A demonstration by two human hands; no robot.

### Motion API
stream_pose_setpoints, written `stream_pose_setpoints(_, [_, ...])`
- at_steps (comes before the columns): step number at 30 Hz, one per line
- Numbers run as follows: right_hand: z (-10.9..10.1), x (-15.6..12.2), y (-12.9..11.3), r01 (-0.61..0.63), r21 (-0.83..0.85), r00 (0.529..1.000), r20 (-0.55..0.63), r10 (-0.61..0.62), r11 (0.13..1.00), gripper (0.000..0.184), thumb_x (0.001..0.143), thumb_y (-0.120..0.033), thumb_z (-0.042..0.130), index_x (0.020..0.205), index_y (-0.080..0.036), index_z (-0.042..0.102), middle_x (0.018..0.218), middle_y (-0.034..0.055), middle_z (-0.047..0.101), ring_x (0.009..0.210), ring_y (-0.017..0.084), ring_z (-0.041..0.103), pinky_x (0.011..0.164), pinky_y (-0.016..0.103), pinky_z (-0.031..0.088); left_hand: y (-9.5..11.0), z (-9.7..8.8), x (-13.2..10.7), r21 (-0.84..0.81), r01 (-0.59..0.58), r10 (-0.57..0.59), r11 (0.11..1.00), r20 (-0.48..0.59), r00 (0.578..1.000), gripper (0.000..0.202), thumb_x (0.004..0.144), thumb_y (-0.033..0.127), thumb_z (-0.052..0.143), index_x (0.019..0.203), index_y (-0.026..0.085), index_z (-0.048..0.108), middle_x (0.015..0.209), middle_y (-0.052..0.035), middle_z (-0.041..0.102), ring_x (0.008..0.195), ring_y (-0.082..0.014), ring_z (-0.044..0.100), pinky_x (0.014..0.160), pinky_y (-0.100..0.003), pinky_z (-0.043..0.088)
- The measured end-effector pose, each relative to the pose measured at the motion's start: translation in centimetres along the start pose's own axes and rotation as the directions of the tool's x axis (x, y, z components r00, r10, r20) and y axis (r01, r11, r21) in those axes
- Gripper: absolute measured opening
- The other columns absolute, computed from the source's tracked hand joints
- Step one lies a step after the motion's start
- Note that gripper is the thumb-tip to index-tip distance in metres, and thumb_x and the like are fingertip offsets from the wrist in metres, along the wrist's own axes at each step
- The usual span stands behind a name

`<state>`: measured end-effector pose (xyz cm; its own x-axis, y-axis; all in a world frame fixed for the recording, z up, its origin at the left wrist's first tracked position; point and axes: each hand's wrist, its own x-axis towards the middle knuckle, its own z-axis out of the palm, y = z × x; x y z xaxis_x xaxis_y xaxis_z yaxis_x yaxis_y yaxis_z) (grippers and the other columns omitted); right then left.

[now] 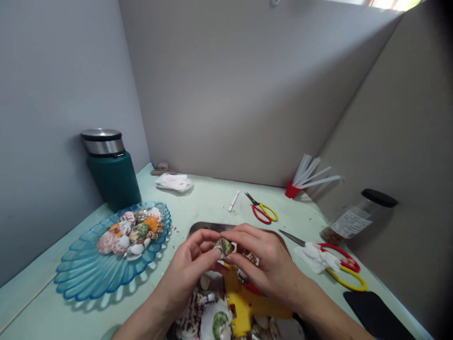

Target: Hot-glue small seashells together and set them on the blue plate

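Note:
My left hand [193,264] and my right hand [264,262] meet over a metal tray [198,227], fingers pinched together on a small green mottled seashell [223,246]. Under the hands, inside the tray, lies a yellow glue gun [244,304] among several loose shells [215,321]. To the left stands a blue scalloped glass plate [85,278] with a heap of coloured shells [132,231] on its far end.
A dark green flask with a steel lid [111,170] stands at the back left. Small red-and-yellow scissors [264,212], larger scissors [341,267] on a tissue, a white marker [233,200], a red cup of glue sticks [306,177], a tilted jar [357,217] and a black object [375,314] surround the tray. Partition walls close in three sides.

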<state>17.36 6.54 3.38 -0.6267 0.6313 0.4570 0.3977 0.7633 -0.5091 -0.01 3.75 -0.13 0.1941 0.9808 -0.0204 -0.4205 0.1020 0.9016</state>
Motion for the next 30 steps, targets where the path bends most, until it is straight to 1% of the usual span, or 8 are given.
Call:
stream_pose_setpoints(3, [0.02, 0.02, -0.02, 0.004, 0.01, 1.0, -0.002, -0.004, 1.0, 0.029, 0.085, -0.014, 0.054, 0.112, -0.02, 0.059, 0.096, 0.0063, 0.062, 0.082, 0.017, 0.059, 0.072, 0.03, 0.048, 0.01, -0.07, -0.02, 0.018, -0.007, 0.006, 1.0, 0.033, 0.999, 0.019, 0.078, 0.022, 0.064, 0.096, 0.018, 0.058, 0.084, -0.0031, 0.064, 0.073, -0.0148, 0.061, 0.068, -0.027, 0.05])
stream_pose_setpoints(7, [0.04, 0.05, 0.01, -0.001, 0.011, 1.0, 0.004, 0.001, 1.0, 0.03, 0.084, -0.013, 0.055, 0.112, -0.02, 0.059, 0.096, 0.0062, 0.062, 0.082, 0.017, 0.059, 0.072, 0.03, 0.048, -0.01, -0.13, -0.04, 0.04, -0.028, 0.026, 0.999, 0.04, 0.999, 0.014, 0.08, 0.022, 0.063, 0.094, 0.018, 0.059, 0.081, -0.0015, 0.064, 0.073, -0.0128, 0.06, 0.067, -0.023, 0.049])
stream_pose_setpoints(10, [0.07, 0.04, 0.05, 0.011, 0.008, 1.0, 0.002, -0.011, 1.0, 0.031, 0.083, -0.012, 0.055, 0.113, -0.02, 0.059, 0.095, 0.0064, 0.062, 0.082, 0.017, 0.059, 0.072, 0.03, 0.048, -0.08, -0.16, -0.08, 0.055, -0.032, 0.03, 0.998, 0.048, 0.998, 0.013, 0.081, 0.023, 0.062, 0.093, 0.018, 0.059, 0.08, -0.0017, 0.063, 0.074, -0.0135, 0.06, 0.068, -0.025, 0.049])
stream_pose_setpoints(13, [0.16, 0.0, 0.06, 0.027, 0.0, 1.0, -0.006, -0.027, 1.0, 0.033, 0.084, -0.012, 0.054, 0.115, -0.021, 0.058, 0.095, 0.0066, 0.063, 0.082, 0.017, 0.059, 0.072, 0.031, 0.048, -0.12, -0.17, -0.08, 0.064, -0.033, 0.031, 0.997, 0.034, 0.999, 0.013, 0.081, 0.024, 0.062, 0.092, 0.018, 0.059, 0.081, -0.0019, 0.063, 0.074, -0.0141, 0.059, 0.069, -0.026, 0.05])
stream_pose_setpoints(16, [0.27, -0.02, 0.07, 0.038, -0.003, 0.999, -0.015, -0.038, 0.999, 0.034, 0.083, -0.012, 0.055, 0.115, -0.021, 0.058, 0.095, 0.0063, 0.062, 0.081, 0.017, 0.059, 0.071, 0.03, 0.048, -0.08, -0.15, -0.05, 0.066, -0.023, 0.022, 0.998, 0.018, 1.0, 0.012, 0.082, 0.025, 0.062, 0.09, 0.018, 0.059, 0.08, -0.0007, 0.061, 0.073, -0.0131, 0.059, 0.069, -0.026, 0.05])
stream_pose_setpoints(19, [0.35, -0.03, 0.07, 0.041, 0.004, 0.999, -0.023, -0.041, 0.999, 0.034, 0.083, -0.012, 0.055, 0.116, -0.021, 0.057, 0.095, 0.006, 0.061, 0.081, 0.017, 0.059, 0.07, 0.029, 0.048, -0.03, -0.12, -0.04, 0.072, -0.021, 0.02, 0.997, 0.023, 1.0, 0.011, 0.081, 0.025, 0.062, 0.09, 0.019, 0.058, 0.079, 0.0003, 0.061, 0.072, -0.0122, 0.059, 0.068, -0.024, 0.049])
stream_pose_setpoints(23, [0.45, -0.12, 0.07, 0.05, 0.002, 0.999, -0.017, -0.05, 0.999, 0.035, 0.084, -0.011, 0.053, 0.118, -0.02, 0.056, 0.098, 0.0065, 0.06, 0.083, 0.017, 0.058, 0.071, 0.03, 0.048, 0.01, -0.1, -0.05, 0.059, -0.025, 0.023, 0.998, 0.033, 0.999, 0.009, 0.082, 0.023, 0.062, 0.088, 0.019, 0.058, 0.078, 0.0006, 0.062, 0.072, -0.0118, 0.058, 0.067, -0.023, 0.049])
stream_pose_setpoints(30, [0.61, -0.26, 0.02, 0.05, -0.019, 0.999, -0.01, -0.05, 0.999, 0.033, 0.085, -0.014, 0.052, 0.117, -0.02, 0.055, 0.098, 0.0071, 0.06, 0.082, 0.018, 0.058, 0.07, 0.032, 0.048, -0.03, -0.08, -0.05, 0.019, -0.033, 0.032, 0.999, 0.044, 0.999, 0.007, 0.082, 0.022, 0.062, 0.086, 0.018, 0.058, 0.08, 0.0, 0.061, 0.073, -0.0118, 0.056, 0.069, -0.025, 0.049])
